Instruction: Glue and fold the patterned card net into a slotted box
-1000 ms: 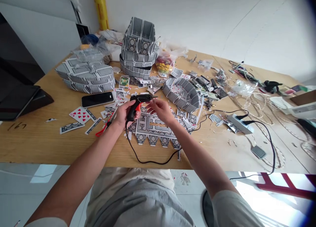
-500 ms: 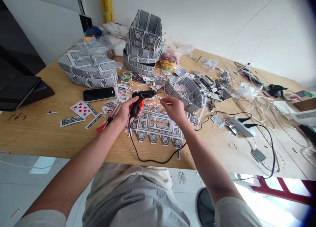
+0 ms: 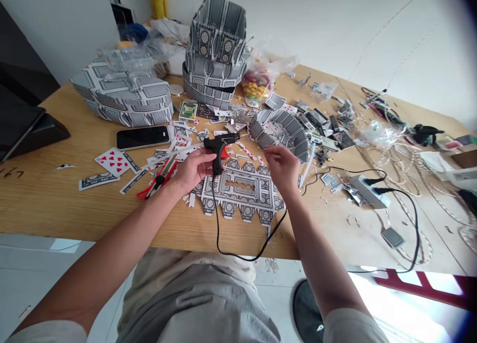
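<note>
My left hand [image 3: 197,169] is wrapped around the handle of a black hot glue gun [image 3: 219,149] with an orange trigger. The gun's nozzle points right, above the table. To the right of the nozzle, apart from it, my right hand [image 3: 282,168] has its thumb and fingers pinched together; whatever may be between them is too small to make out. Below both hands lies a flat panel of playing cards [image 3: 238,201] with a slot in its middle and tabs along its edges. A ring-shaped wall of folded cards [image 3: 296,134] stands just beyond my right hand.
Left of the gun lie red scissors and a cutter [image 3: 158,180], loose cards [image 3: 113,162] and a phone [image 3: 142,137]. Card-built structures [image 3: 214,74] stand behind. The gun's black cable [image 3: 249,259] loops over the table's front edge toward a power strip [image 3: 367,190].
My right hand has drawn away from the glue gun's nozzle, to the right. The gun stays in my left hand, and the view has shifted slightly.
</note>
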`<state>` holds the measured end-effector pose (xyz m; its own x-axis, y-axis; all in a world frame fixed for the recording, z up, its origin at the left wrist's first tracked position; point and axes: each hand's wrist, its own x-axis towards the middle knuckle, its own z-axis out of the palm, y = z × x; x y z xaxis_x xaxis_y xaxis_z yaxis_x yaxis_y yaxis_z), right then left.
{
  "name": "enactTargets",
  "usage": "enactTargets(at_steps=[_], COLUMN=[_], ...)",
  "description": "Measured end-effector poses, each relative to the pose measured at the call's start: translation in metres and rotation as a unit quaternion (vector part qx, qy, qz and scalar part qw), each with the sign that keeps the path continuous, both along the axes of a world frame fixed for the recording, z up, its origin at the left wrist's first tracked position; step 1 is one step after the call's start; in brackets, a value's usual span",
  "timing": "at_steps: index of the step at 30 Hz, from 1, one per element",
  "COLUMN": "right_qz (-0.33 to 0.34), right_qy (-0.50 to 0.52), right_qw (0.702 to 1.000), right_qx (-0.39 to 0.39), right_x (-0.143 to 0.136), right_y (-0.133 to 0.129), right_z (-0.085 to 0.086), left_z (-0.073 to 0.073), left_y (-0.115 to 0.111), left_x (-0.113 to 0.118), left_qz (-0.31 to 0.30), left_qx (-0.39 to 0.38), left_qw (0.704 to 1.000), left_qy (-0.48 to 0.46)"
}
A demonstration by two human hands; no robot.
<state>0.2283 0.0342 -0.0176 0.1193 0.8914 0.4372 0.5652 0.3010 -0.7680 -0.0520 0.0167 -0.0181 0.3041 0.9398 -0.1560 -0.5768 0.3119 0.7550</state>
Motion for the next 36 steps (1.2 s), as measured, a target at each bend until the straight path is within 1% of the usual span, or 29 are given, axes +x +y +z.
enactTargets(at_steps=[4, 8, 11, 14, 18, 20, 22, 25, 29, 36], right_qz=[-0.012, -0.005, 0.016, 0.036, 0.058, 0.046, 0.015, -0.023, -0.027, -0.034], right_qy=[0.042, 0.037, 0.029, 0.048, 0.116, 0.145, 0.148, 0.141, 0.148, 0.156], right_qw=[0.998, 0.999, 0.999, 0.998, 0.988, 0.984, 0.985, 0.987, 0.986, 0.983], right_qx=[-0.039, 0.017, 0.023, -0.004, -0.078, -0.094, -0.087, -0.070, -0.073, -0.095], right_x=[0.001, 0.004, 0.002, -0.004, -0.011, -0.012, -0.011, -0.010, -0.008, -0.009], right_y=[-0.008, -0.015, -0.018, -0.021, -0.024, -0.025, -0.025, -0.023, -0.021, -0.021], right_z=[-0.012, -0.015, -0.014, -0.016, -0.019, -0.018, -0.016, -0.013, -0.014, -0.016], left_z=[0.001, 0.001, 0.000, 0.000, 0.001, 0.001, 0.003, 0.005, 0.008, 0.007], left_y=[0.000, -0.002, -0.003, -0.004, -0.003, -0.002, -0.002, -0.001, 0.000, -0.001], left_x=[0.000, 0.003, 0.005, 0.007, 0.004, 0.002, 0.000, -0.002, -0.003, -0.003], left_qz=[-0.025, -0.030, -0.029, -0.026, -0.028, -0.027, -0.016, 0.020, 0.052, 0.059], left_qx=[0.021, 0.020, 0.022, 0.019, 0.013, 0.009, 0.000, -0.011, -0.023, -0.039], left_qw=[0.999, 0.998, 0.997, 0.997, 0.996, 0.996, 0.996, 0.995, 0.992, 0.990], left_qy=[0.026, 0.051, 0.063, 0.075, 0.078, 0.082, 0.086, 0.095, 0.112, 0.123])
